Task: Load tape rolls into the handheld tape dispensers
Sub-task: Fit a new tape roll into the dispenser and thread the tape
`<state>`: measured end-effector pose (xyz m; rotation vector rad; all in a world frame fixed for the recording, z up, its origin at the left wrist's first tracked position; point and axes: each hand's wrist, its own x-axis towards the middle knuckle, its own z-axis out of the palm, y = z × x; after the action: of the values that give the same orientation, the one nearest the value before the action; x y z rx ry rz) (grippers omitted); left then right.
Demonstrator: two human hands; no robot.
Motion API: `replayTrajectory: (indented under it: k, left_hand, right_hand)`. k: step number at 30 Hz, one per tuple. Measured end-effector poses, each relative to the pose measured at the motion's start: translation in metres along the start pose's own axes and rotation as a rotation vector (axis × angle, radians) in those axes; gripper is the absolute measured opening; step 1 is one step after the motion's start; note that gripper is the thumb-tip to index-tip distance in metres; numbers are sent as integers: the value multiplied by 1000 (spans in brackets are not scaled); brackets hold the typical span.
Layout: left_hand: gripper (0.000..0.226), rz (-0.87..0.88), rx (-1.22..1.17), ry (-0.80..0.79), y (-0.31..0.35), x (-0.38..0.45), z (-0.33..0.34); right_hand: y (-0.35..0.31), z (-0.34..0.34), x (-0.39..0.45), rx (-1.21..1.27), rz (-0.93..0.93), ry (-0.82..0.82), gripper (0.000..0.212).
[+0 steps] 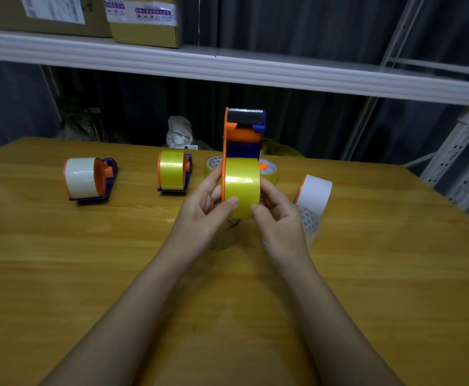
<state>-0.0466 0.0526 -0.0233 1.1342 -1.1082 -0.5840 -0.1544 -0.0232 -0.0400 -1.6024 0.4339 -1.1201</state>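
1. Above the middle of the worktop [60, 274], the left hand [202, 207] and right hand [278, 215] together grip a yellow tape roll [241, 185] seated in an upright orange-and-blue dispenser [243, 132].
2. At far left, a second dispenser [105, 176] holds a white roll [81, 176].
3. Beside it, a third dispenser [187, 174] holds a yellow roll [170, 174].
4. A loose white roll [315, 193] leans at the right.
5. Cardboard boxes [144, 20] sit on the shelf [283, 71].

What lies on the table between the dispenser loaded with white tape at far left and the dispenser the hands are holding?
In the head view, one dispenser loaded with yellow tape stands there; otherwise bare wooden table.
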Motion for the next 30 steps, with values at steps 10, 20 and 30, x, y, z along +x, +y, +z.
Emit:
replayTrajectory:
  k: [10,20,30]
  left_hand:
    - [47,-1,-24,21,2,0,2]
    - [47,13,-4,-7,5,-2,3]
    - [65,-26,49,-51,1,-5,2]
  right_hand:
    - [-1,0,0,21,24,-44,50]
    - [0,0,0,57,82,16,45]
    - [0,0,2,92,107,39,33]
